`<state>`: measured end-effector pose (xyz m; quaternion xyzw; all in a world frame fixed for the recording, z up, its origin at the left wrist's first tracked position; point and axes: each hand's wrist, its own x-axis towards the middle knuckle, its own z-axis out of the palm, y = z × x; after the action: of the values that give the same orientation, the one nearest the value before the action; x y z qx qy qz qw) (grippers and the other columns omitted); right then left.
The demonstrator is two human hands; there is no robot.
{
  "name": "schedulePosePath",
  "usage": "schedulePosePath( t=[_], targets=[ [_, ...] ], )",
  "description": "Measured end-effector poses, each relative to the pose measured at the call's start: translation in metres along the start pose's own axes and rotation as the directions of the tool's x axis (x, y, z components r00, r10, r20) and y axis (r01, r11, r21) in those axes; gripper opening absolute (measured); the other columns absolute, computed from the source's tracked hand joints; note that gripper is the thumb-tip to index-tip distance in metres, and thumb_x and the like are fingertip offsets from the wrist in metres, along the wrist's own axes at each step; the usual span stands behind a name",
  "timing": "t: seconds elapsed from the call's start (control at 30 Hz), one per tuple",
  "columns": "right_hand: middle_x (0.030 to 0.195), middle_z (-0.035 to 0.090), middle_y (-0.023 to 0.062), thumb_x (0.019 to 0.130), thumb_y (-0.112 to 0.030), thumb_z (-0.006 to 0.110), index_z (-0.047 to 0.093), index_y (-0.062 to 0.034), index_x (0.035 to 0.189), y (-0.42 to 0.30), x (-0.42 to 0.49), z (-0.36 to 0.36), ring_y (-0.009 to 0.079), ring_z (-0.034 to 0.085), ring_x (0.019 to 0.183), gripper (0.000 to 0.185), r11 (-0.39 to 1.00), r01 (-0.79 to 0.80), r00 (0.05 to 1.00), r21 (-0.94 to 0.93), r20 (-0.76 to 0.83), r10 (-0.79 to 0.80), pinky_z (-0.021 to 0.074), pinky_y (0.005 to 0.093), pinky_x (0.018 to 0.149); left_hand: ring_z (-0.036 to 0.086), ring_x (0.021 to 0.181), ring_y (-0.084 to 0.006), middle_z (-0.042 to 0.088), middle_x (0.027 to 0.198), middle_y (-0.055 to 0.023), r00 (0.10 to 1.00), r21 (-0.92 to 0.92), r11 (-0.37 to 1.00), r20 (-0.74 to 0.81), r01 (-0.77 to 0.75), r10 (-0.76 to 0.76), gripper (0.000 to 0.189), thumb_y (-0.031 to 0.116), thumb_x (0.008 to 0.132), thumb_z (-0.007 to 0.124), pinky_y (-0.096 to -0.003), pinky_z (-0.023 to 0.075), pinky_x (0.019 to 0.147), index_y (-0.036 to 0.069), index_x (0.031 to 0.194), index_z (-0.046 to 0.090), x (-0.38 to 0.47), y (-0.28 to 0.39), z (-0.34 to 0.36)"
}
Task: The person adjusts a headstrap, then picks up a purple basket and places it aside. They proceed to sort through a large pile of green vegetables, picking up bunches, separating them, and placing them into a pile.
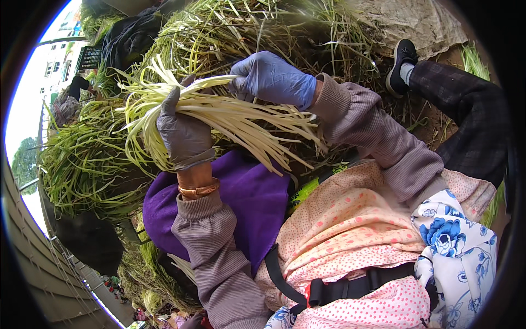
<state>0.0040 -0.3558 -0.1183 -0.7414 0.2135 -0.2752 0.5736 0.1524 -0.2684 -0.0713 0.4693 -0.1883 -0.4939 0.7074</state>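
A bundle of long, pale yellow-green leafy stalks (pixel 246 123) lies across my left hand (pixel 185 137), which wears a greyish glove and has its thumb closed over the bundle. The white ends fan out to the right; the yellow leaf ends curl at the left. Above those white ends, my right hand (pixel 273 80), in a blue glove, pinches the end of a few stalks that extend from the same bundle. A purple cloth (pixel 254 193) is spread over my lap, under the left wrist.
Beyond my hands rises a large heap of green and dried stalks (pixel 230 33). Another leafy pile (pixel 90 160) is at the left. A dark shoe (pixel 402 68) and plaid trouser leg show at the right, near a pale crumpled sheet (pixel 411 24). A dark plastic crate (pixel 89 57) stands farther off.
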Motion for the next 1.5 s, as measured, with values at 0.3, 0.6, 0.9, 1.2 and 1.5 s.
schedulePosePath(
  t=[0.3, 0.6, 0.9, 1.2, 1.5],
  targets=[
    [0.081, 0.052, 0.0119, 0.068, -0.026, 0.059, 0.055, -0.0013, 0.086, -0.044, -0.01, 0.013, 0.0265, 0.051, 0.074, 0.03, 0.595, 0.401, 0.781, -0.696, -0.081, -0.62, 0.0411, 0.0355, 0.067, 0.054, 0.061, -0.0209, 0.054, 0.073, -0.0082, 0.995, -0.092, 0.996, -0.099, -0.002, -0.007, 0.02, 0.018, 0.074, 0.057, -0.0308, 0.0466, 0.06, 0.003, 0.085, 0.048, 0.002, -0.005, -0.001],
    [0.069, 0.051, 0.0117, 0.07, -0.018, 0.054, 0.056, -0.0023, 0.081, -0.022, -0.004, 0.029, 0.0257, 0.052, 0.067, 0.019, 0.678, 0.213, 0.896, -0.703, -0.137, -0.423, 0.0422, 0.0349, 0.06, 0.053, 0.087, -0.0217, 0.055, 0.096, -0.0116, 0.981, -0.044, 0.987, -0.112, 0.152, -0.156, 0.034, 0.026, 0.079, 0.05, -0.0312, 0.0396, 0.081, 0.0, 0.101, 0.048, 0.004, -0.027, 0.008],
    [0.062, 0.053, 0.0195, 0.069, -0.012, 0.057, 0.054, 0.0031, 0.071, -0.021, -0.004, 0.007, 0.0284, 0.054, 0.057, 0.015, 0.904, 0.205, 0.946, -0.375, -0.161, -0.281, 0.043, 0.0328, 0.054, 0.054, 0.076, -0.0228, 0.055, 0.084, -0.0123, 0.981, -0.073, 0.979, -0.02, 0.189, -0.191, 0.041, 0.038, 0.078, 0.047, -0.0328, 0.0443, 0.072, 0.0, 0.094, 0.049, -0.005, -0.021, 0.018],
    [0.065, 0.058, 0.013, 0.076, -0.009, 0.048, 0.049, 0.0001, 0.068, -0.029, -0.003, -0.006, 0.0166, 0.059, 0.059, 0.012, 0.879, 0.164, 0.986, 0.449, -0.099, -0.133, 0.0476, 0.0222, 0.049, 0.05, 0.089, -0.0281, 0.051, 0.098, -0.0183, 0.992, 0.053, 0.991, -0.022, 0.123, -0.122, 0.053, 0.042, 0.077, 0.046, -0.0383, 0.0389, 0.082, -0.001, 0.107, 0.04, -0.003, -0.02, 0.012],
    [0.078, 0.058, 0.0181, 0.076, -0.017, 0.046, 0.054, 0.001, 0.069, 0.011, -0.015, -0.177, 0.0205, 0.055, 0.059, 0.021, 0.141, 0.558, 0.827, 0.818, -0.533, -0.18, 0.0414, 0.0327, 0.051, 0.051, 0.088, -0.0344, 0.049, 0.099, -0.0252, 0.994, -0.041, 0.995, -0.051, 0.093, -0.095, 0.061, 0.039, 0.074, 0.05, -0.0436, 0.0415, 0.079, -0.002, 0.115, 0.031, -0.003, -0.016, 0.011]
  ],
)
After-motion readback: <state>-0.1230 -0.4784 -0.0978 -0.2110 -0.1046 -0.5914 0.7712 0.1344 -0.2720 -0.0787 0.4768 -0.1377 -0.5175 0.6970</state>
